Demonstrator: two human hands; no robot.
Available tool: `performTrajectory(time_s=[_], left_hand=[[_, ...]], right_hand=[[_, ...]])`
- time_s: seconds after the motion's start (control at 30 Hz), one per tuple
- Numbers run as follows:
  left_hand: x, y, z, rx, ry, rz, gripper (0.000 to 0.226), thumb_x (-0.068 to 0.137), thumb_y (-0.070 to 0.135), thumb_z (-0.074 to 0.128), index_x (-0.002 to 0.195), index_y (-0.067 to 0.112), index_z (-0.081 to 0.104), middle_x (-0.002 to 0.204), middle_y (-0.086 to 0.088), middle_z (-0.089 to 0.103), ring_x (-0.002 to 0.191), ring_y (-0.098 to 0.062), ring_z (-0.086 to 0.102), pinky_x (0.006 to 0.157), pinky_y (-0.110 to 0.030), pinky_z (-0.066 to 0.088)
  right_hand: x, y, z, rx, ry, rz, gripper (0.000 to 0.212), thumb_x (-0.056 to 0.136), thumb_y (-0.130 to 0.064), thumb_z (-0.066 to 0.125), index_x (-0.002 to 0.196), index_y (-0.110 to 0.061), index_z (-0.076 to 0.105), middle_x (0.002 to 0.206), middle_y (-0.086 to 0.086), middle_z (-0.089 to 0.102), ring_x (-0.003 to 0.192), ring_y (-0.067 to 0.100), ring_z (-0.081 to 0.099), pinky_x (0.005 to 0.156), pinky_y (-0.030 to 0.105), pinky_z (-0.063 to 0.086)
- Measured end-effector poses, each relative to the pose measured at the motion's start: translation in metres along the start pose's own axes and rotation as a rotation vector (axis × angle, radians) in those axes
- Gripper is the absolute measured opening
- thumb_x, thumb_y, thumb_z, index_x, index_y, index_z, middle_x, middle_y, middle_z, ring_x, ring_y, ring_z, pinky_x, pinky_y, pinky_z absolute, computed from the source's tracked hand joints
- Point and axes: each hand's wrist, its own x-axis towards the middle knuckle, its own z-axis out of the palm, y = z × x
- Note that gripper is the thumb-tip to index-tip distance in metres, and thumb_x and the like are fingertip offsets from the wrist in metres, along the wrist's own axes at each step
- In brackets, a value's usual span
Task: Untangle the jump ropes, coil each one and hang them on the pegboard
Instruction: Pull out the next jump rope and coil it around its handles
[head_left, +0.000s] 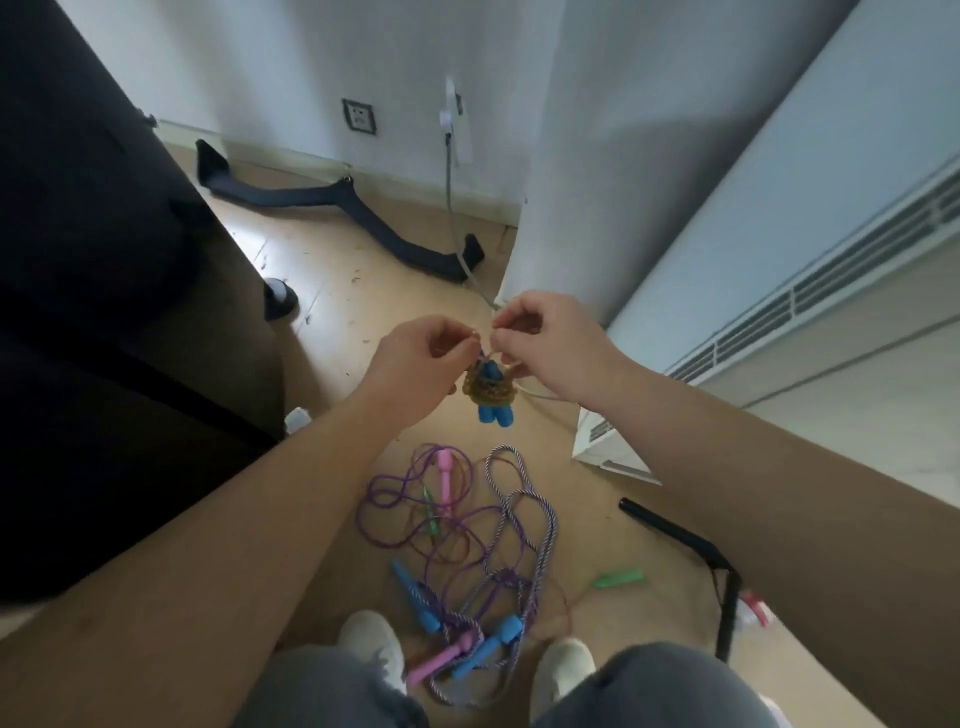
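Note:
A coiled jump rope with yellow-brown cord and two blue handles hangs in the air between my hands. My left hand pinches the cord end at its top from the left. My right hand pinches the same cord from the right. Below, on the wooden floor, lies a tangle of jump ropes: a purple cord with pink handles, a white-and-blue twisted cord with blue handles, and a green handle lying apart to the right. No pegboard is in view.
My two white shoes stand at the tangle's near edge. A dark sofa fills the left. A white air conditioner column and a wall vent stand right. A black bent bar lies right; a black strap lies by the wall.

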Motion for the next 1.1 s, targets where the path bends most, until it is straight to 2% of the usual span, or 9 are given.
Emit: performTrajectory(time_s=[0.13,0.27,0.4,0.57,0.7,0.8,0.9,1.0,1.1], left_hand=[[-0.015,0.086,-0.04,-0.002,0.042,0.006,0.008,0.095,0.029,0.063,0.094,0.035,0.068,0.089,0.013,0.073,0.086,-0.005,0.07,0.078,-0.032,0.061],[-0.042,0.182,-0.083,-0.046,0.097,0.056,0.012,0.093,0.022,0.066,0.097,0.033,0.066,0.09,0.011,0.07,0.082,0.0,0.068,0.067,-0.019,0.056],[-0.077,0.274,-0.125,-0.091,0.137,0.054,0.011,0.091,0.023,0.067,0.093,0.034,0.065,0.085,0.01,0.07,0.079,-0.005,0.068,0.07,-0.023,0.058],[-0.103,0.364,-0.176,-0.088,0.183,0.083,0.011,0.091,0.024,0.068,0.093,0.034,0.064,0.084,0.012,0.07,0.075,0.003,0.066,0.065,-0.013,0.053],[-0.108,0.412,-0.218,-0.042,0.221,0.139,0.012,0.091,0.024,0.068,0.098,0.034,0.065,0.088,0.011,0.071,0.081,0.0,0.066,0.072,-0.016,0.055],[-0.107,0.434,-0.246,-0.054,0.255,0.172,0.019,0.092,0.015,0.063,0.102,0.03,0.067,0.088,0.009,0.07,0.081,-0.004,0.066,0.073,-0.017,0.056],[-0.102,0.444,-0.272,-0.062,0.242,0.171,0.018,0.094,0.014,0.062,0.102,0.029,0.067,0.089,0.009,0.07,0.084,-0.004,0.067,0.077,-0.023,0.059],[-0.093,0.454,-0.302,-0.046,0.238,0.19,0.014,0.094,0.018,0.064,0.104,0.027,0.068,0.089,0.009,0.071,0.087,-0.008,0.07,0.078,-0.029,0.061],[-0.082,0.474,-0.334,-0.011,0.222,0.207,0.015,0.094,0.02,0.064,0.107,0.028,0.068,0.093,0.011,0.071,0.088,-0.007,0.069,0.078,-0.028,0.061]], right_hand=[[-0.01,-0.079,-0.04,0.064,0.045,-0.015,0.016,0.097,-0.017,0.065,0.089,-0.03,0.061,0.089,0.001,0.069,0.081,0.021,0.071,0.072,0.039,0.064],[-0.033,-0.168,-0.09,0.126,0.041,-0.013,0.01,0.097,-0.016,0.065,0.092,-0.025,0.064,0.09,0.003,0.071,0.078,0.024,0.072,0.062,0.025,0.059],[-0.056,-0.256,-0.139,0.171,-0.008,0.009,0.005,0.096,-0.011,0.067,0.097,-0.016,0.066,0.092,0.007,0.072,0.081,0.026,0.073,0.069,0.035,0.064],[-0.071,-0.349,-0.184,0.226,-0.036,-0.015,0.012,0.092,-0.01,0.07,0.088,-0.021,0.066,0.086,0.01,0.072,0.079,0.028,0.073,0.072,0.043,0.064],[-0.071,-0.406,-0.203,0.289,-0.067,-0.061,0.011,0.081,-0.014,0.076,0.088,-0.019,0.069,0.084,0.007,0.072,0.08,0.026,0.072,0.072,0.042,0.062],[-0.063,-0.439,-0.208,0.314,-0.086,-0.065,0.016,0.087,0.001,0.071,0.089,-0.015,0.07,0.089,0.008,0.071,0.087,0.027,0.071,0.077,0.042,0.061],[-0.055,-0.471,-0.206,0.263,-0.032,-0.103,0.02,0.088,-0.003,0.07,0.083,-0.023,0.073,0.083,-0.001,0.074,0.087,0.022,0.072,0.085,0.044,0.061],[-0.045,-0.502,-0.203,0.228,-0.006,-0.167,0.022,0.089,-0.008,0.071,0.083,-0.029,0.073,0.078,-0.007,0.074,0.085,0.019,0.072,0.079,0.039,0.062],[-0.035,-0.53,-0.204,0.199,0.037,-0.221,0.02,0.094,-0.006,0.066,0.094,-0.025,0.071,0.089,-0.003,0.072,0.086,0.019,0.07,0.073,0.034,0.063]])
